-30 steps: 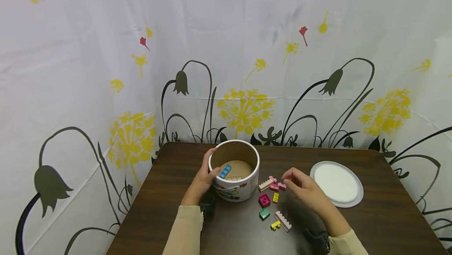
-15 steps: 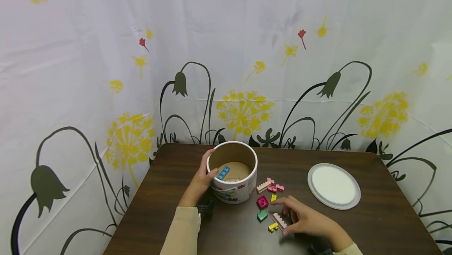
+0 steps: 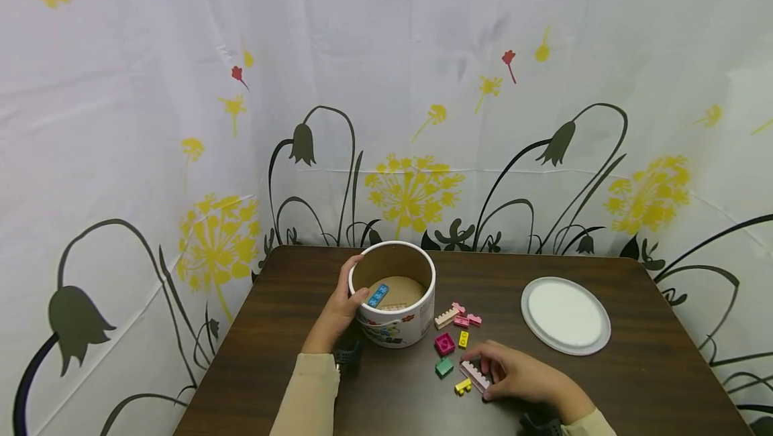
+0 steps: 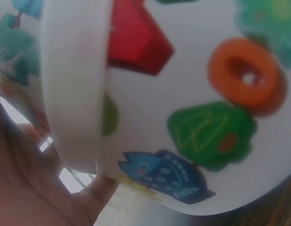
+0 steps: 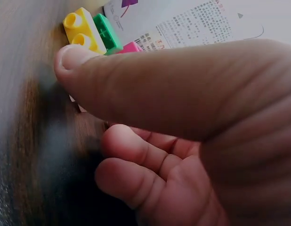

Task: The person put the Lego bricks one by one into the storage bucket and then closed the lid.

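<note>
My left hand (image 3: 337, 308) grips the rim of a white round bucket (image 3: 395, 334), thumb on the near side. Inside the bucket lie a blue brick (image 3: 378, 296) and a pale brick, partly hidden by the wall. The left wrist view shows the bucket's printed side (image 4: 150, 103) up close. On the table, my right hand (image 3: 525, 375) pinches a long light pink brick (image 3: 474, 377) at its two ends between thumb and index finger. In the right wrist view the thumb (image 5: 136, 84) hides most of that brick. Just left of it lies a small yellow brick (image 3: 463, 386).
Around the bucket's right side lie a green brick (image 3: 443, 367), a magenta brick (image 3: 444, 344), a yellow brick (image 3: 463, 339), a beige brick (image 3: 445, 318) and several small pink pieces (image 3: 461, 320). A white round lid (image 3: 565, 315) rests on the dark table (image 3: 652, 329) at right.
My right hand has come down and nearer, from beside the small pink pieces to the long light pink brick, and its fingers have closed on it. The left hand stays on the bucket.
</note>
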Action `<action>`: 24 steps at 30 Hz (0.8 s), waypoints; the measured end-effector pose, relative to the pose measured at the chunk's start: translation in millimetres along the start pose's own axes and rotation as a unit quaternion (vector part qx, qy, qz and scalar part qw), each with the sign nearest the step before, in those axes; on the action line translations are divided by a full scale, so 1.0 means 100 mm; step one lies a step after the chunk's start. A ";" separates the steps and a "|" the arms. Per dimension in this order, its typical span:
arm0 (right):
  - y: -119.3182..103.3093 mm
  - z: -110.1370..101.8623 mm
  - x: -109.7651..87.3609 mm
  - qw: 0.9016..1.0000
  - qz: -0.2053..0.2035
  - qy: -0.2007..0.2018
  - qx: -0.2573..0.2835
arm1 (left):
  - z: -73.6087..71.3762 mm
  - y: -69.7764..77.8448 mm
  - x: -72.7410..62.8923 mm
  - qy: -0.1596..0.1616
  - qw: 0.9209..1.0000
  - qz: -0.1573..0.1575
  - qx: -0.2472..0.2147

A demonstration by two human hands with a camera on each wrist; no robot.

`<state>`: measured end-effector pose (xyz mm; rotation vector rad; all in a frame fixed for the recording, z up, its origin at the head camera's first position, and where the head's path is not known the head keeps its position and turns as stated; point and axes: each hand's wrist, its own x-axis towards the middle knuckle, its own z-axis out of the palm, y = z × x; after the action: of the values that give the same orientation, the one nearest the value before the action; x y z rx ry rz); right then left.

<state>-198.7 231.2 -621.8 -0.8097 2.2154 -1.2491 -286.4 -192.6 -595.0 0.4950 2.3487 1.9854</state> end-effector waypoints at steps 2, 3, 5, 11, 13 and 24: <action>0.03 -0.01 0.00 1.000 -0.015 -0.004 0.024 | -0.01 -0.01 0.00 -0.001 1.000 0.004 -0.002; 0.06 -0.03 0.00 0.998 -0.027 -0.006 0.055 | -0.01 -0.01 0.00 -0.002 1.000 0.006 -0.004; 0.12 -0.06 -0.01 0.987 -0.052 -0.009 0.155 | -0.02 -0.01 0.00 0.002 1.000 0.009 0.002; 0.32 -0.19 -0.03 0.901 -0.071 -0.021 0.428 | -0.03 0.02 -0.01 0.007 1.000 0.006 0.014; 0.34 -0.19 -0.03 0.898 -0.058 -0.017 0.436 | -0.02 0.02 -0.01 0.005 1.000 0.005 0.017; 0.39 -0.20 -0.04 0.906 -0.039 0.007 0.422 | 0.00 -0.01 0.01 0.008 1.000 0.001 0.025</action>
<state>-218.7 262.2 -646.0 -0.5175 1.3942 -2.0146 -287.5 -192.1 -595.8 0.4852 2.4131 1.9431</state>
